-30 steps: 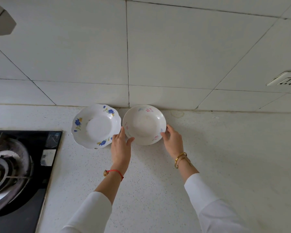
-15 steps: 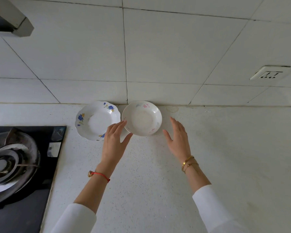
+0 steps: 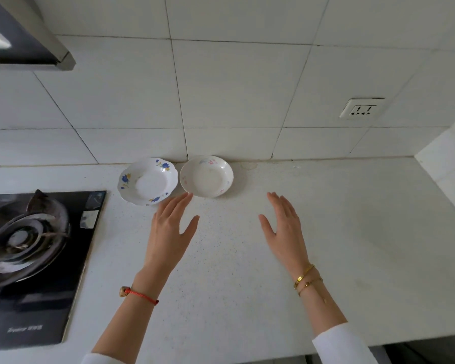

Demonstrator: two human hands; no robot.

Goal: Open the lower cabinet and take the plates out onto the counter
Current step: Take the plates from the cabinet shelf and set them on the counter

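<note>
Plates are the subject of the task, and two stand on the counter (image 3: 247,271), the white speckled worktop that fills the lower view. All positions below are referenced to the pink-flowered plate (image 3: 206,176).

The gas hob (image 3: 32,258) sits well to the left of that plate, set into the counter. The wall socket (image 3: 361,109) is up and to the right of it, on the tiled wall.

The blue-flowered plate (image 3: 149,181) lies just to the left of the pink-flowered plate, rims close but whether touching cannot be told. Both rest flat against the base of the wall.

The left hand (image 3: 170,232) hangs just in front of the pink-flowered plate, fingers straight, gripping nothing; its fingertips appear beside the near rim. The right hand (image 3: 284,227) is in front and to the right, clear of the plate, fingers extended and empty.

Status: two plates delivered. The lower cabinet is out of view, so remaining plates cannot be confirmed.
</note>
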